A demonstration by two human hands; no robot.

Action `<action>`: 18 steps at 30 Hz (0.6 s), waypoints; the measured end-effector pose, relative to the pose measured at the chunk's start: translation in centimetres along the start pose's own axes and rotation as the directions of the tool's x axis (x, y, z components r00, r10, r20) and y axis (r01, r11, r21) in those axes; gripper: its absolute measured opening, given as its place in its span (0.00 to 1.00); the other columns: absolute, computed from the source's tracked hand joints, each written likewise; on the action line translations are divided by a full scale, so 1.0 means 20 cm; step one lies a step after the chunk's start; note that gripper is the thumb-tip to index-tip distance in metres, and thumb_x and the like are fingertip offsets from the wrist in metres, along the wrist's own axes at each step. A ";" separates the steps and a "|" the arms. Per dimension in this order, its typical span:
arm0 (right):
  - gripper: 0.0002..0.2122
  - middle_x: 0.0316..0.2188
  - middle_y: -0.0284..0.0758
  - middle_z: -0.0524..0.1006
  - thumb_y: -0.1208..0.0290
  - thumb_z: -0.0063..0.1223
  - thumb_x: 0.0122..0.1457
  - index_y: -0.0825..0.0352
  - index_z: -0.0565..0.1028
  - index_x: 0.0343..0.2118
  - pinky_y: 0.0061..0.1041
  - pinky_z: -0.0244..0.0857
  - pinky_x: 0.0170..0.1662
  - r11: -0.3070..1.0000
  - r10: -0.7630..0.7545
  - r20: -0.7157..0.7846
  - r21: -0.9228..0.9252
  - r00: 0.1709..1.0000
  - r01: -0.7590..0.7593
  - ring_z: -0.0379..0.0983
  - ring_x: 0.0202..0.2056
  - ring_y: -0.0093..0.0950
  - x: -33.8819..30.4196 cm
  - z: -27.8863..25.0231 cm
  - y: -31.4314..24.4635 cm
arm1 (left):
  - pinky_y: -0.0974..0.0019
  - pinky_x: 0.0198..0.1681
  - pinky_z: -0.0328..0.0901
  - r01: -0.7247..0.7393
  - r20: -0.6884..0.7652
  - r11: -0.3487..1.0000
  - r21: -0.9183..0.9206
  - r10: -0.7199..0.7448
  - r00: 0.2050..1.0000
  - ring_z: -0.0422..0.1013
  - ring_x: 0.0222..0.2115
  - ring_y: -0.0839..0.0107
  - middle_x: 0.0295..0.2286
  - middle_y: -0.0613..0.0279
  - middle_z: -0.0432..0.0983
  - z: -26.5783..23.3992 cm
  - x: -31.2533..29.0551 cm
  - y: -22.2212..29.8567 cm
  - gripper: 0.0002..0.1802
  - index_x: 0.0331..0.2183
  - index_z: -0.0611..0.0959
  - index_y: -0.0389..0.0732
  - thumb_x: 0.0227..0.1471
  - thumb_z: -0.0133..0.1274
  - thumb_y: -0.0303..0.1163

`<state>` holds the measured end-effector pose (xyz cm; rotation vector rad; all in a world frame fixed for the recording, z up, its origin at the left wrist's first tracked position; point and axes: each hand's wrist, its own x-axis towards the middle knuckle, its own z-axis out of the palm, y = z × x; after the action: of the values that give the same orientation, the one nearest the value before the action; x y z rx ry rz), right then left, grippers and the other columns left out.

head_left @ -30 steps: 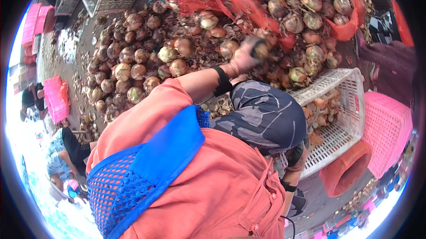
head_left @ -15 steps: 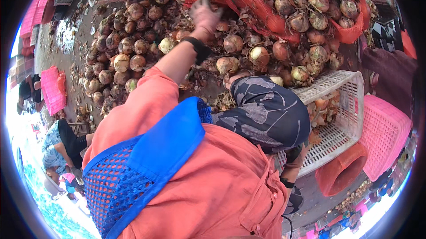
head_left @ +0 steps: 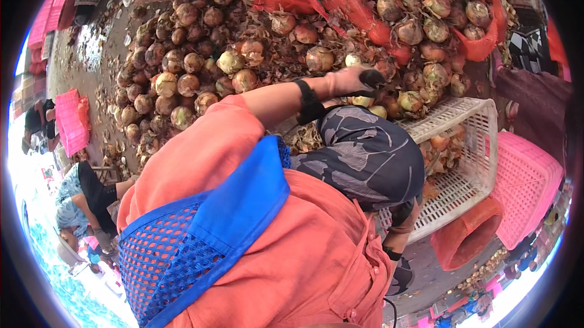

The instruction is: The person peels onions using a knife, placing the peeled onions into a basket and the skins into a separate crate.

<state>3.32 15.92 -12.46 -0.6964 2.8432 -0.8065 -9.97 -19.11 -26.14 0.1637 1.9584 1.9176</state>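
My left hand (head_left: 356, 81), in a pale pinkish glove with dark fingers, reaches low over the right part of a heap of onions. Under and beside it are onions with dry brown skins, among them a yellowish onion (head_left: 410, 100). Its fingers are turned down and dark against the heap, so their grip does not show. A black band circles that wrist. Beyond my bent knee (head_left: 371, 151), at my right side, a bare forearm with a black band runs down to a dark shape, likely my right hand (head_left: 401, 276); its fingers cannot be made out.
A red mesh sack (head_left: 359, 5) lies open at the back, onions spilling out. Rows of onions (head_left: 176, 60) cover the ground at left. Right of my knee stands a white crate (head_left: 468, 164) holding onions; beside it are a red bucket (head_left: 465, 237) and pink crates (head_left: 529, 188). Another person (head_left: 85, 200) sits at left.
My left hand has swung from the back middle of the heap, where its fingers were spread, to the right and nearer my knee. Onions it covered before are visible.
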 end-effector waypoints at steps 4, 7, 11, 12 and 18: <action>0.16 0.39 0.44 0.76 0.81 0.51 0.47 0.68 0.76 0.42 0.34 0.68 0.42 0.999 -0.036 -0.073 0.002 0.997 0.036 0.74 0.41 0.44 -0.02 0.01 0.01 | 0.58 0.48 0.67 0.310 -0.665 0.784 0.537 0.167 0.728 0.72 0.42 0.56 0.40 0.53 0.76 -0.25 -0.15 -0.08 0.23 0.42 0.80 0.42 0.43 0.63 0.41; 0.16 0.40 0.45 0.76 0.80 0.53 0.48 0.69 0.76 0.43 0.33 0.68 0.42 0.988 -0.105 0.024 -0.107 0.994 0.107 0.74 0.41 0.44 0.00 0.02 0.04 | 0.55 0.50 0.66 0.657 -0.756 0.710 0.254 -0.277 0.592 0.70 0.47 0.49 0.47 0.46 0.71 -0.42 -0.18 -0.39 0.36 0.47 0.76 0.39 0.38 0.64 0.49; 0.17 0.43 0.43 0.76 0.77 0.56 0.50 0.69 0.75 0.46 0.33 0.68 0.45 0.995 0.051 0.057 0.087 0.997 -0.056 0.74 0.42 0.41 0.00 0.04 0.04 | 0.56 0.53 0.65 0.761 -0.668 0.587 0.276 -0.452 0.591 0.69 0.50 0.48 0.51 0.38 0.66 -0.23 -0.10 -0.39 0.53 0.60 0.58 0.40 0.39 0.64 0.53; 0.18 0.44 0.42 0.76 0.76 0.57 0.50 0.69 0.75 0.47 0.33 0.68 0.46 0.982 0.125 0.069 0.130 0.990 -0.133 0.74 0.43 0.40 -0.02 0.04 0.05 | 0.57 0.52 0.65 0.779 -0.717 0.525 0.343 -0.389 0.578 0.69 0.50 0.48 0.51 0.38 0.66 -0.18 -0.07 -0.39 0.53 0.60 0.58 0.40 0.39 0.64 0.53; 0.19 0.44 0.43 0.76 0.73 0.57 0.51 0.70 0.74 0.47 0.32 0.67 0.46 0.990 0.082 0.036 0.116 0.996 -0.085 0.74 0.44 0.40 -0.06 0.03 0.03 | 0.58 0.48 0.69 0.694 -0.697 0.714 0.089 -0.453 0.556 0.74 0.44 0.54 0.42 0.49 0.78 -0.33 -0.08 -0.39 0.40 0.52 0.73 0.38 0.41 0.62 0.52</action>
<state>4.23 16.68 -13.26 -0.5656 2.7501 -0.9317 -9.46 -26.23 -33.54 -1.0764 2.3305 1.2026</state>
